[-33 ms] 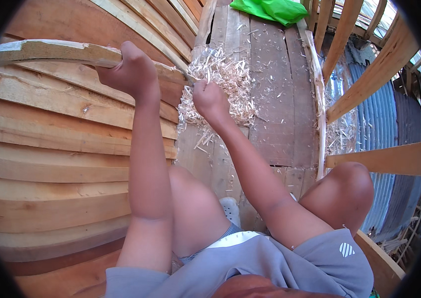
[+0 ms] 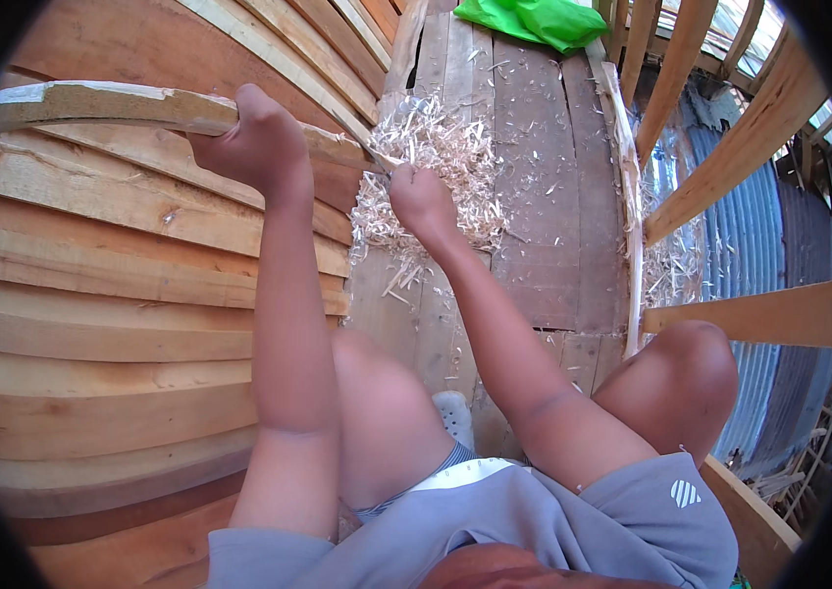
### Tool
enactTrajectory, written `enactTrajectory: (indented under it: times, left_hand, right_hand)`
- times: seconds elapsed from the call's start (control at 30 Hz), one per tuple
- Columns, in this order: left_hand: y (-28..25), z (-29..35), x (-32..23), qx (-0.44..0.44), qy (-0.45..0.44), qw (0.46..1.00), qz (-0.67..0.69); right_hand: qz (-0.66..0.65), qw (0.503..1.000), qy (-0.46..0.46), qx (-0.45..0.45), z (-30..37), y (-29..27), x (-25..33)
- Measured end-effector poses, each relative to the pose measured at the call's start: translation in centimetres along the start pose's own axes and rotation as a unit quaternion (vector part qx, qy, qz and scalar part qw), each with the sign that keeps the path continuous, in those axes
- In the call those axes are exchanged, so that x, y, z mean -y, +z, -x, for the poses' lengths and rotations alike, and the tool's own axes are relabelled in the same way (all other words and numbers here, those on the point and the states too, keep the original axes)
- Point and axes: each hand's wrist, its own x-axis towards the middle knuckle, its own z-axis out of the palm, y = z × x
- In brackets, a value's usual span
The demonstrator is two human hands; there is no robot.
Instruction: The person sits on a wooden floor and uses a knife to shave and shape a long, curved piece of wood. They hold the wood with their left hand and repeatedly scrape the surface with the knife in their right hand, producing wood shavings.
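My left hand [image 2: 261, 137] is closed round a long, pale wooden strip [image 2: 131, 104], which reaches from the far left edge past my fist to the right. One end of this strip has whitish, freshly cut faces. My right hand [image 2: 423, 201] is a closed fist on the handle of a knife, mostly hidden by my fingers. The narrow knife blade [image 2: 373, 153] points up and left from the fist, beside the strip's right end. Whether the blade touches the wood I cannot tell.
A heap of curled wood shavings [image 2: 445, 157] covers the plank floor [image 2: 544, 265] beyond my right hand. Stacked boards [image 2: 122, 275] fill the left side. A bright green bag [image 2: 539, 20] lies at the far end. Wooden posts [image 2: 740, 137] and blue corrugated sheets [image 2: 740, 226] stand right.
My right hand with the knife has shifted slightly down and to the right. My left hand and the wooden strip stay almost in place.
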Motion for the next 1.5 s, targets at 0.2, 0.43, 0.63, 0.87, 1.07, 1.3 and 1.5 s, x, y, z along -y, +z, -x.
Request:
enactTrajectory:
  times: [0.2, 0.43, 0.63, 0.87, 1.07, 1.3, 1.5]
  left_hand:
    - [0.1, -0.3, 0.2, -0.004, -0.021, 1.000, 0.014]
    - [-0.6, 0.4, 0.0, -0.024, -0.038, 0.999, 0.020]
    - [0.1, 2.3, -3.3, 0.028, -0.081, 0.991, 0.099]
    - [-3.1, 0.3, 0.9, 0.112, -0.086, 0.966, 0.215]
    - [-2.4, -0.4, 0.8, 0.271, -0.119, 0.893, 0.338]
    - [-3.2, -1.4, 1.6, 0.411, -0.122, 0.818, 0.383]
    - [-3.4, -3.2, 3.6, 0.496, -0.114, 0.741, 0.437]
  right_hand:
    - [0.036, 0.999, 0.011, -0.018, 0.6, -0.9, 0.4]
    - [0.009, 0.999, -0.002, 0.033, 2.7, -3.6, 5.7]
    - [0.271, 0.952, 0.056, 0.131, -5.9, -3.6, -19.8]
    - [0.018, 0.996, 0.037, 0.083, -0.6, 1.4, -5.1]
    - [0.060, 0.994, 0.069, 0.057, -3.6, -0.3, -8.8]
    - [-0.002, 0.985, 0.146, 0.096, -3.7, -0.1, -10.5]
    - [0.117, 0.991, -0.054, -0.020, -4.8, -0.2, -8.5]
